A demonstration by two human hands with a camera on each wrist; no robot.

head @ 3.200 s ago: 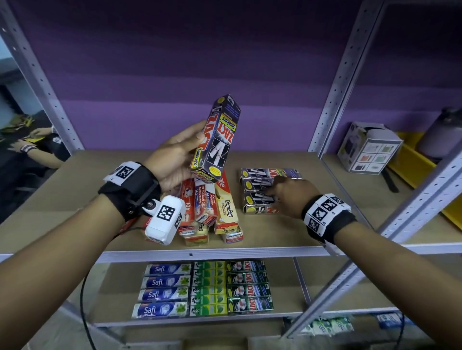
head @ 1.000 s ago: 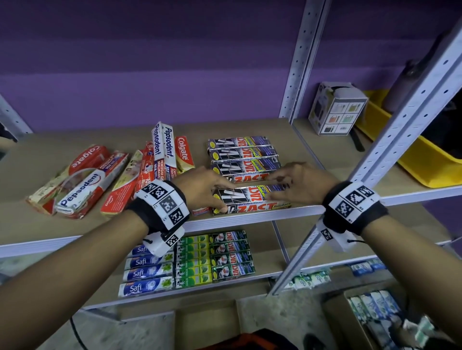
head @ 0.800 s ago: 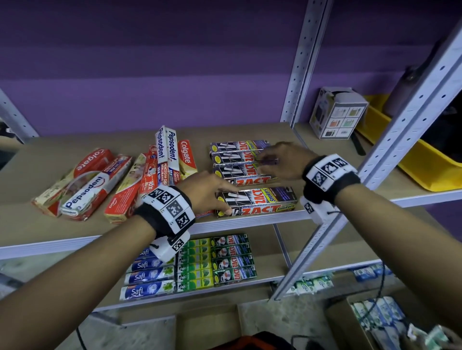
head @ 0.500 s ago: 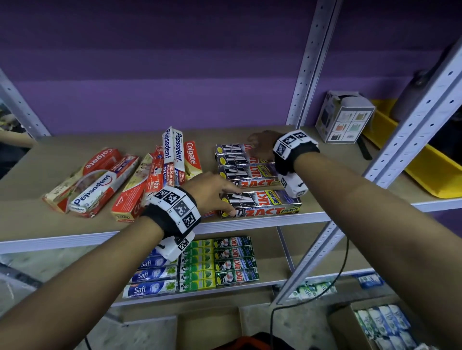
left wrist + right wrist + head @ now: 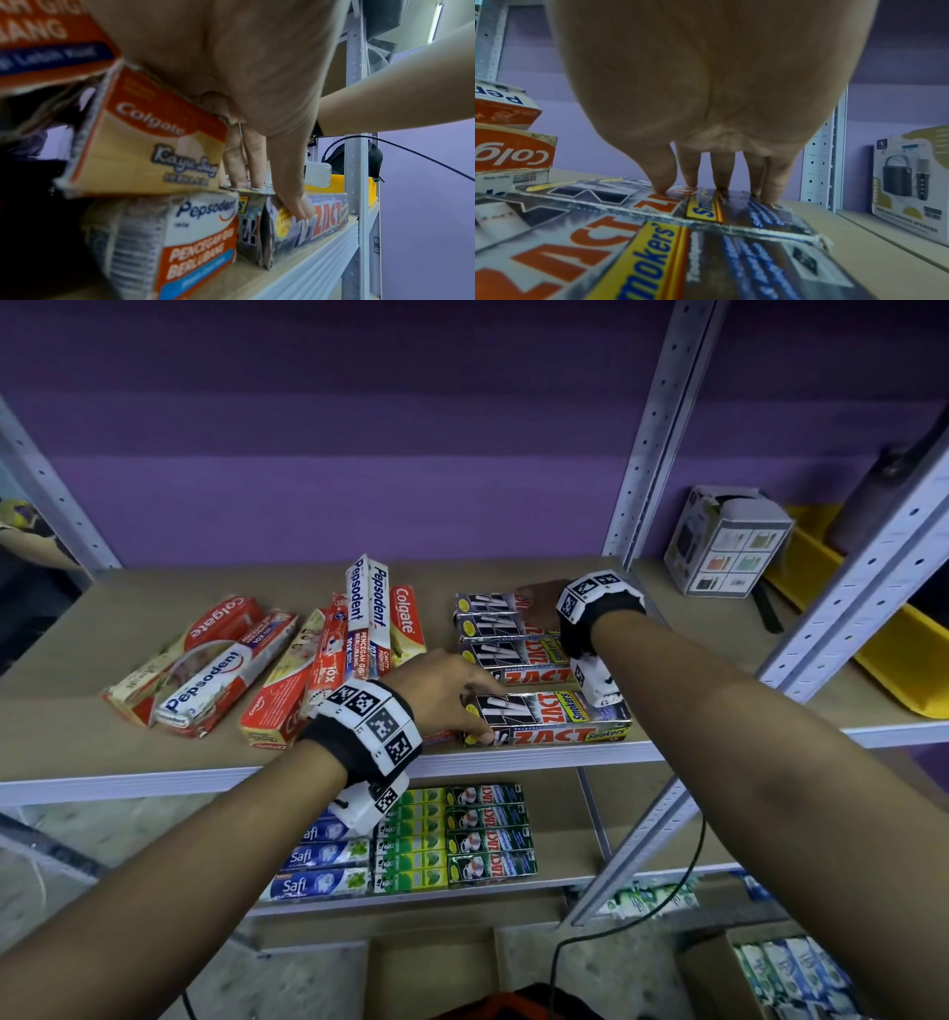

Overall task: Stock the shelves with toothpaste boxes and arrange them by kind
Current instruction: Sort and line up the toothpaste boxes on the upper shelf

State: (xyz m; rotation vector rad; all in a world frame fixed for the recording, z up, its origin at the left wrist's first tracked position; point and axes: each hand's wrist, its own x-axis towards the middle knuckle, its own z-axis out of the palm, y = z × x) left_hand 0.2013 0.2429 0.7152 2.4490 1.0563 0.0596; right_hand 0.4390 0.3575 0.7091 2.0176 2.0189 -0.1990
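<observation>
Hands were both flat-fingered on the Zact boxes (image 5: 544,670), left hand (image 5: 441,690) steadying the front one, right hand (image 5: 539,608) pressing the back ones, so a hard nudge probably shoves the front box off the shelf (image 5: 77,752) edge.

Bare forearms, black wristbands (image 5: 359,737) w/ white blk-pattern marker tiles, white cam units under wrists, blk cable (image 5: 631,922).

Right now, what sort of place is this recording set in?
Probably a shop or stockroom mock-up: perforated grey metal shelving uprights, black-and-silver Zact toothpaste boxes lined up on the beige shelf board, blue Safi boxes sorted below.
</observation>
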